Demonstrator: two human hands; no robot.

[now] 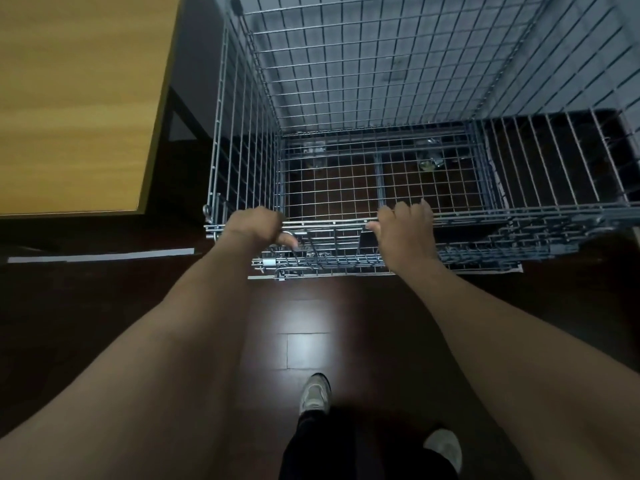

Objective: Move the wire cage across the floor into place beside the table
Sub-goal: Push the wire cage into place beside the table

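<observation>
The wire cage [381, 140] stands on the dark wood floor [304, 317], directly ahead of the person and immediately right of the wooden table [79, 98]; only a narrow dark gap separates the cage's left wall from the table's right edge. Both hands grip the cage's near top rail: the left hand [256, 225] sits close to the rail's table-side corner, fingers curled over the wire and thumb beneath, and the right hand [405, 225] sits further along the rail away from the table, fingers likewise wrapped over it. The rail runs left to right, square to both forearms, so force applied through the arms would drive the cage straight ahead, parallel to the table edge. The left hand is nearer the table and appears best placed to control the remaining side gap. Small casters [427, 164] show through the cage's mesh base, suggesting it will roll rather than drag.
</observation>
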